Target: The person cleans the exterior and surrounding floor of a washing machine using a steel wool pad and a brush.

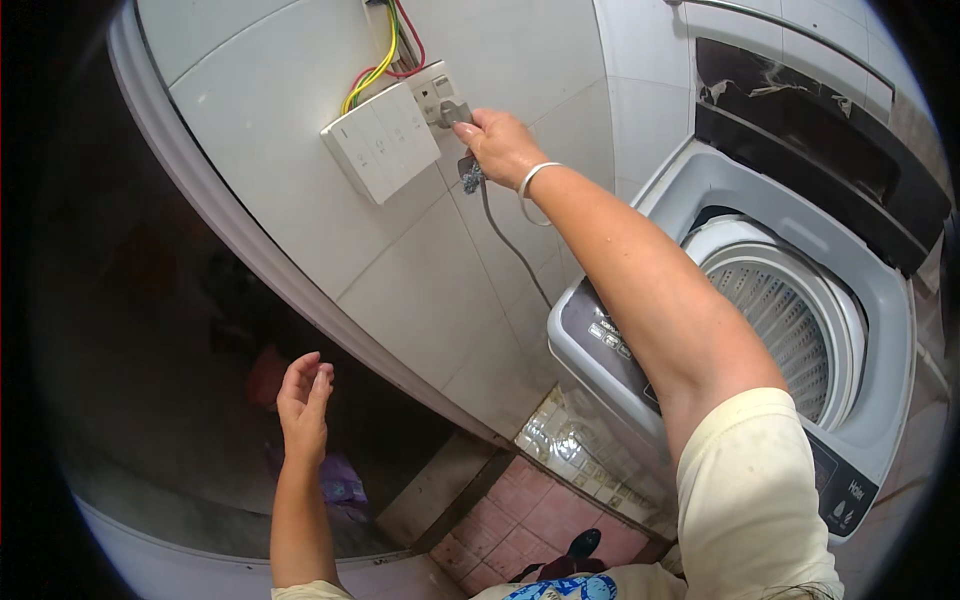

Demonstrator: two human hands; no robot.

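Observation:
My right hand (503, 148) reaches up to the tiled wall, its fingers closed round a grey plug (452, 113). The plug is up against a white wall socket (431, 88); whether its pins are fully in cannot be seen. From below the hand a grey cord (512, 247) runs down behind the washing machine (577, 322). A small bundle (471, 176) of what looks like tape or wrapping hangs by the cord. At the lower left my left hand (304, 412) is raised with nothing in it, fingers loosely bent and the thumb a little apart.
Beside the socket, a white switch panel (380, 143) stands off the wall, with loose coloured wires (392, 55) above it. The washing machine's lid (800, 125) is up, showing its drum (775, 315). A dark doorway lies left, its frame (240, 245) curving past my left hand. Pink tiles (515, 510) cover the floor.

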